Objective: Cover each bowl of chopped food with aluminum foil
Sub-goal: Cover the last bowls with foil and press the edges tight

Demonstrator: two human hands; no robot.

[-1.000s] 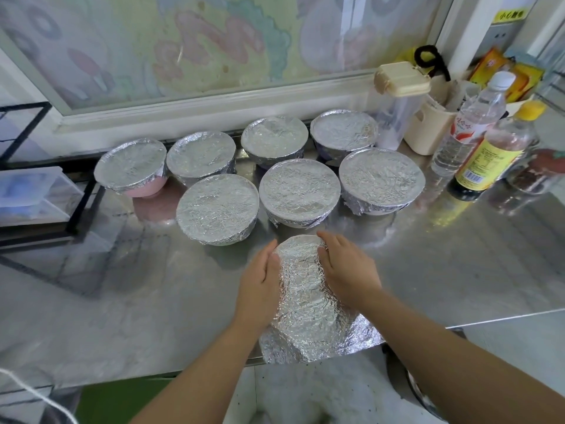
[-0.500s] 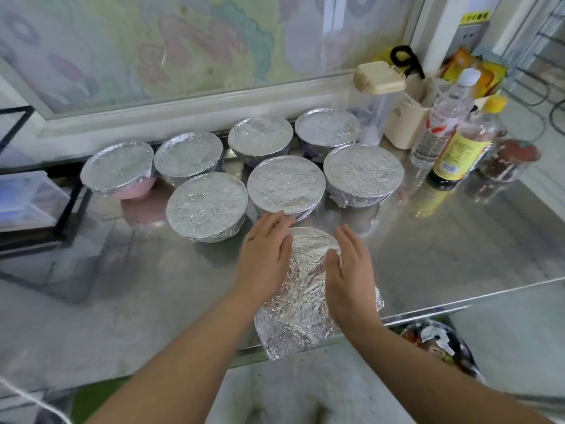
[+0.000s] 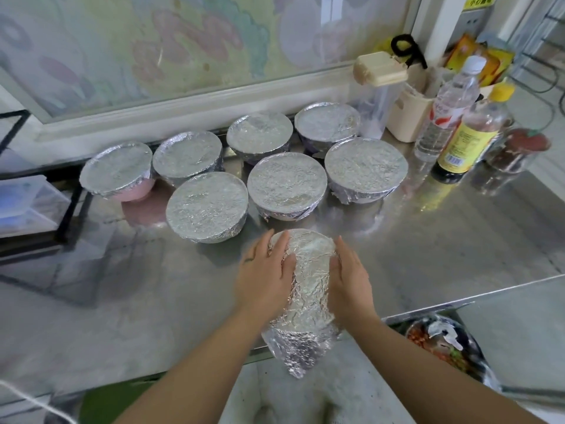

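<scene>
Fingers of the left hand and right hand lie straight, pressing the foil from either side. It drapes the bowl between them at the counter's near edge, just near of seven covered bowls

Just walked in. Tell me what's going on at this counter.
A person presses a foil sheet down with the left hand and right hand, one on each side, at the counter front edge; any bowl beneath is hidden. The sheet's near end hangs over the edge. Seven foil-covered bowls stand behind in two rows.
</scene>
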